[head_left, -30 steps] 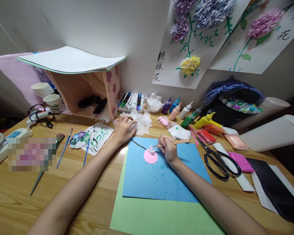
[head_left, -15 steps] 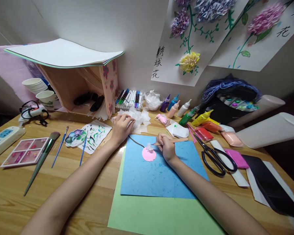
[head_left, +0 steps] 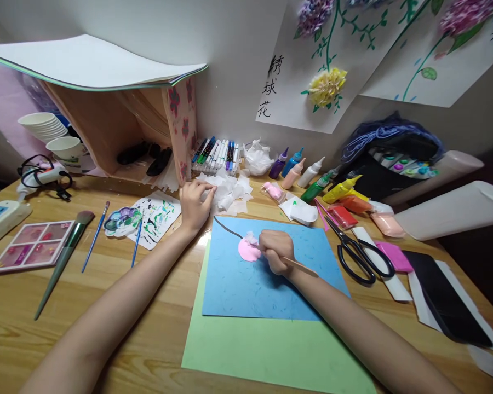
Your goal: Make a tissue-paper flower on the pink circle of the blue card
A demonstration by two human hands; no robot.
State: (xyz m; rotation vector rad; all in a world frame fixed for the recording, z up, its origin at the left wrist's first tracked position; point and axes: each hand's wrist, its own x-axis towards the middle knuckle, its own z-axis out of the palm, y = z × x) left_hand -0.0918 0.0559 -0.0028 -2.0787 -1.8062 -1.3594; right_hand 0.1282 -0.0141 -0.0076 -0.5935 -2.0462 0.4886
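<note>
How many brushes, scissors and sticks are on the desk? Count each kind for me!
Thin blue-handled paintbrushes: 2
Big green-handled soft brush: 1
Black-handled scissors: 1
Flat wooden stick, gripped in the right hand: 1
Total: 5

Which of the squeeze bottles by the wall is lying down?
The yellow bottle, rightmost of the row, lies tipped over; the purple, blue, peach and white ones stand upright.
</note>
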